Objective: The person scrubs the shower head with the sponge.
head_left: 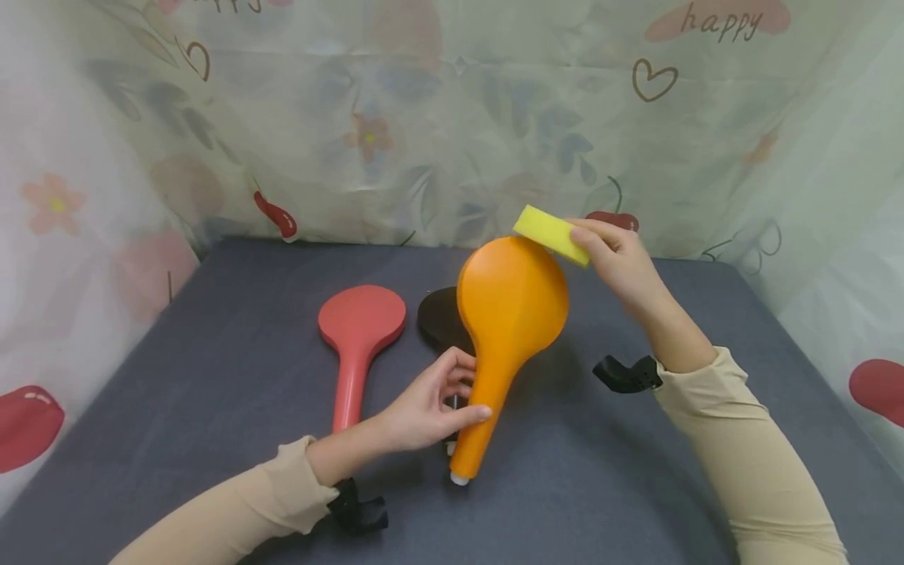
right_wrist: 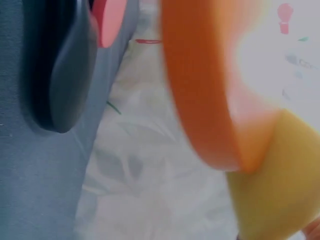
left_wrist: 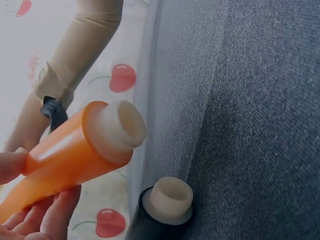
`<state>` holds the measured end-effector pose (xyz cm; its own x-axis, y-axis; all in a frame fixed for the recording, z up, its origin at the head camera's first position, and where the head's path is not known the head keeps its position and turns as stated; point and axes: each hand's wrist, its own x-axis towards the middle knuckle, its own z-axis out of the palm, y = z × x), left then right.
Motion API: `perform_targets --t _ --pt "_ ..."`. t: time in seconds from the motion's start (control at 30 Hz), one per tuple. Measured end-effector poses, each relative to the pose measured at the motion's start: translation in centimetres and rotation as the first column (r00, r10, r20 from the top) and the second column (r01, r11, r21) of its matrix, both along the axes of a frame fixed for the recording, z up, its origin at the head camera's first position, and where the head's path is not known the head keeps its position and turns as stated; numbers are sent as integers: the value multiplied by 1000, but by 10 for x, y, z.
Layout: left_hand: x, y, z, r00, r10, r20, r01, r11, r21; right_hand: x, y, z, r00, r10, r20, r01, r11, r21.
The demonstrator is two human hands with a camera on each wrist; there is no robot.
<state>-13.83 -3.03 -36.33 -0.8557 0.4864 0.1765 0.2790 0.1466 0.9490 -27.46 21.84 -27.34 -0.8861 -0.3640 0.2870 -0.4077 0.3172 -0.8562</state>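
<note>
An orange paddle-shaped thing (head_left: pixel 515 298), round-headed with a long handle, is held tilted above the table by my left hand (head_left: pixel 431 400). The thumb and fingers grip its handle. In the left wrist view the handle's end shows a hollow white tip (left_wrist: pixel 127 125). My right hand (head_left: pixel 625 267) pinches a yellow sponge (head_left: pixel 551 233) against the upper right rim of the orange head. From the right wrist view, the sponge (right_wrist: pixel 275 185) meets the edge of that head (right_wrist: pixel 200 100).
A red paddle-shaped thing (head_left: pixel 362 314) lies on the dark grey table (head_left: pixel 636 486) at left. A similar black one (head_left: pixel 441 318) lies behind the orange one, partly hidden. Printed curtains (head_left: pixel 452 141) surround the table's back and sides. Black wrist mounts (head_left: pixel 628 374) stick out from both sleeves.
</note>
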Motion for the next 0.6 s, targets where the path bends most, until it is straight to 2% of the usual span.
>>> perform_targets --t 0.13,0.23,0.4,0.6 --pt "2 3 0 1000 -3 -7 3 1000 -23 -2 -4 8 999 -31 42 29 998 54" --pt "3 4 0 1000 -8 -11 8 999 -37 0 -11 14 998 -44 32 41 994 100" --pt "3 5 0 1000 12 -16 -13 998 -58 8 -25 24 998 -31 -50 40 982 183" --pt "5 7 0 999 42 -17 -43 996 -82 14 -35 35 987 -18 -158 67 949 309"
